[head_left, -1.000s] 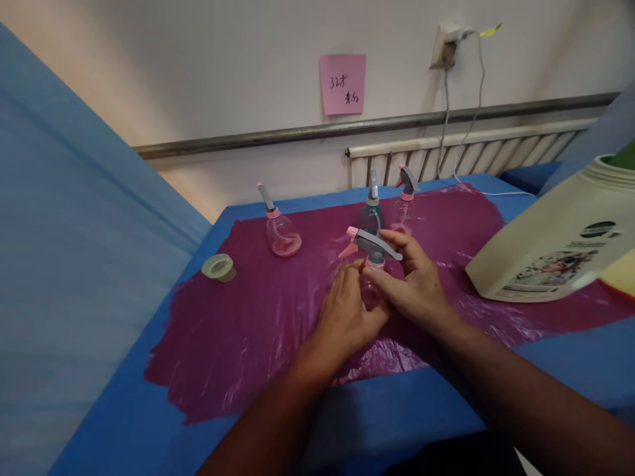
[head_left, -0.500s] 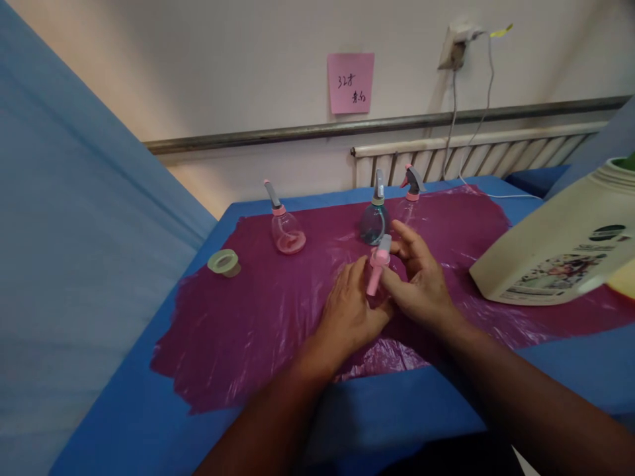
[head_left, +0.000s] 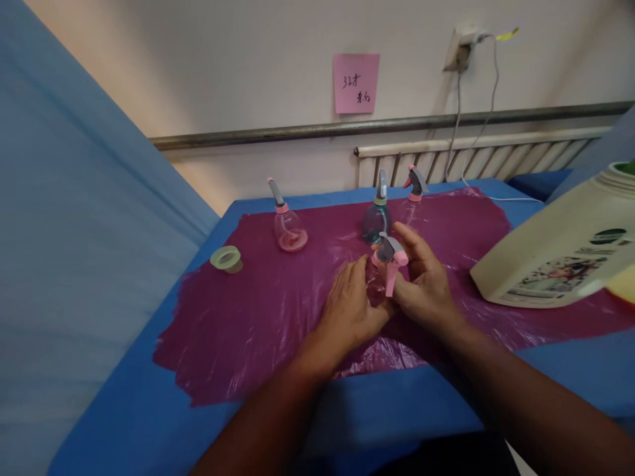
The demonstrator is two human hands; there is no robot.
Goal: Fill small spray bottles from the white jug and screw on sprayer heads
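Between my hands stands a clear spray bottle (head_left: 376, 281) with a grey and pink trigger head, upright on the purple plastic sheet (head_left: 262, 311). My left hand (head_left: 350, 304) wraps round the bottle's body from the left. At the right, my right hand (head_left: 421, 281) has its thumb and fingers closed about the pink and grey spray head (head_left: 391, 254). Just behind is a spray bottle with teal liquid (head_left: 376, 223), and beside it another clear spray bottle (head_left: 411, 208), partly hidden by my right fingers. A spray bottle with pink liquid (head_left: 291, 235) is farther left.
A small pale green cup (head_left: 228, 259) sits at the left of the sheet. On the right, a big cream jug (head_left: 550, 258) leans at a tilt. Blue curtain (head_left: 89, 198) borders the left side; a radiator (head_left: 476, 155) and a cable run along the wall.
The spray head between my hands has turned, its trigger end swinging to the right. My left hand stays round the bottle.
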